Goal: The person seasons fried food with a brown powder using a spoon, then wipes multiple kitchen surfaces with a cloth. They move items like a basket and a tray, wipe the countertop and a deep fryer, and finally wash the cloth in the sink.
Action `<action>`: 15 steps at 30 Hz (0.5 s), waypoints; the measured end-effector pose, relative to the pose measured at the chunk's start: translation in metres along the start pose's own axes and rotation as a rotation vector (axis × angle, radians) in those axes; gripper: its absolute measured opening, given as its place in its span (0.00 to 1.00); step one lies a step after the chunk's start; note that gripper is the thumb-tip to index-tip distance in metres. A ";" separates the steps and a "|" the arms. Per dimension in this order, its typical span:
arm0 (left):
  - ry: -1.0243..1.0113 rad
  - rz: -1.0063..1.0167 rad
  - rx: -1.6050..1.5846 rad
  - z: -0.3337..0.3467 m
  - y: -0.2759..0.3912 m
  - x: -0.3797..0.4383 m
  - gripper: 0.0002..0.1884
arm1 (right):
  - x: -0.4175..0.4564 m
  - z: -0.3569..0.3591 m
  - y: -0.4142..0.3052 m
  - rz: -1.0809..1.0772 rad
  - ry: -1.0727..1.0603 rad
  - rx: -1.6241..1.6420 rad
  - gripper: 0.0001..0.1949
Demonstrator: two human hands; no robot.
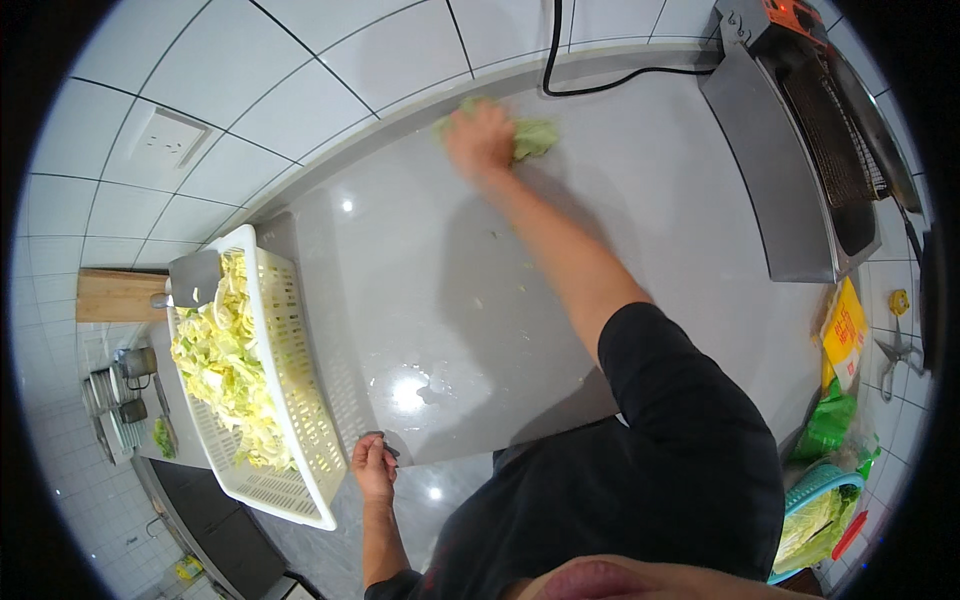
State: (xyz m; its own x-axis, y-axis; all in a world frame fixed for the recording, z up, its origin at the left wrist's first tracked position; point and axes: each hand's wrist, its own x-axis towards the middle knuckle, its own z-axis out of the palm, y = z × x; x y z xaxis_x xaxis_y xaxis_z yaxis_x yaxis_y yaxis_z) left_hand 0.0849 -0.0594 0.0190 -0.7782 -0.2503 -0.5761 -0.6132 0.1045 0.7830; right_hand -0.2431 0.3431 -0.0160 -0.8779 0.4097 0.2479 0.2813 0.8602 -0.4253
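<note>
My right hand (484, 139), slightly blurred, presses on a crumpled green cloth (534, 139) near the back edge of the grey countertop (420, 247). Wet patches and small scraps lie on the counter. At the front edge, my left hand (374, 465) has its fingers curled around a small dark object (390, 450), mostly hidden. Left of it stands a white plastic basket (300, 352) with chopped cabbage (225, 367) inside. The blade of a cleaver (196, 279) rests across the basket's back left rim.
A metal grill appliance (780, 172) stands at the back right, with a black cable (630, 79) along the wall. A blue basket (821, 484) holding cabbage, plastic bags (829, 424) and scissors (894, 356) are at the right. A wooden board (120, 295) is behind the white basket.
</note>
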 end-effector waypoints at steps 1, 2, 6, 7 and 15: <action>-0.009 -0.002 -0.009 0.001 0.002 0.003 0.04 | -0.008 0.012 -0.010 -0.160 -0.014 0.039 0.16; -0.025 -0.001 -0.011 0.002 0.006 0.007 0.04 | -0.013 0.022 -0.024 -0.208 -0.083 0.128 0.14; -0.080 0.105 -0.014 -0.005 -0.001 0.021 0.04 | -0.062 0.016 -0.057 -0.615 -0.566 0.739 0.16; -0.081 0.114 -0.096 -0.012 -0.018 0.020 0.04 | -0.075 -0.005 -0.064 -0.618 -0.740 0.853 0.18; -0.114 0.064 0.030 -0.001 0.008 0.017 0.06 | 0.016 -0.058 0.031 -0.067 -0.358 0.575 0.18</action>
State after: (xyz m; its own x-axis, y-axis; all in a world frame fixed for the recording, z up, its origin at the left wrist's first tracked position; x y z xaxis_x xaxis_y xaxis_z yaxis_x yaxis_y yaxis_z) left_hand 0.0669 -0.0634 0.0156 -0.8251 -0.1318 -0.5494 -0.5644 0.1454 0.8126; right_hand -0.2255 0.3938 0.0253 -0.9882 0.1502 0.0292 0.0575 0.5415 -0.8387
